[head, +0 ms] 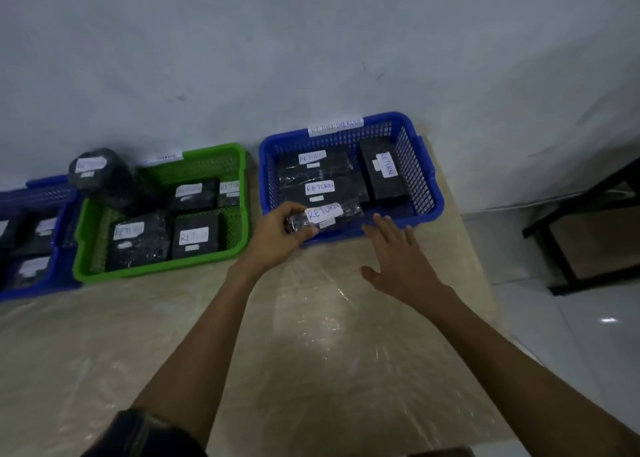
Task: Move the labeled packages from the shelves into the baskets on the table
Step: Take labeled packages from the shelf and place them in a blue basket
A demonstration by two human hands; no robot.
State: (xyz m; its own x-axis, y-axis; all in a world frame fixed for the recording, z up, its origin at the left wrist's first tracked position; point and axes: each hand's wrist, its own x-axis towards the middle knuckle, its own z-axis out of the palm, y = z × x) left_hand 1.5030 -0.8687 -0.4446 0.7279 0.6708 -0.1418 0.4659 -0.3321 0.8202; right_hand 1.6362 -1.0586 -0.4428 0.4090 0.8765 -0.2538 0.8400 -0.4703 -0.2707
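My left hand (277, 235) grips the left end of a black wrapped package (346, 214) with a white "RETURN" label, held over the near rim of the blue basket (429, 197). Inside that basket lie three more black labeled packages (382, 174). My right hand (398, 259) hovers open, fingers spread, just in front of the basket's near edge, touching nothing. To the left stands a green basket (79, 259) holding several black labeled packages (195, 236).
A second blue basket (52, 276) with packages sits at the far left edge. The baskets stand on a pale table (294, 335) against a white wall. A black metal frame (581, 242) stands on the floor to the right.
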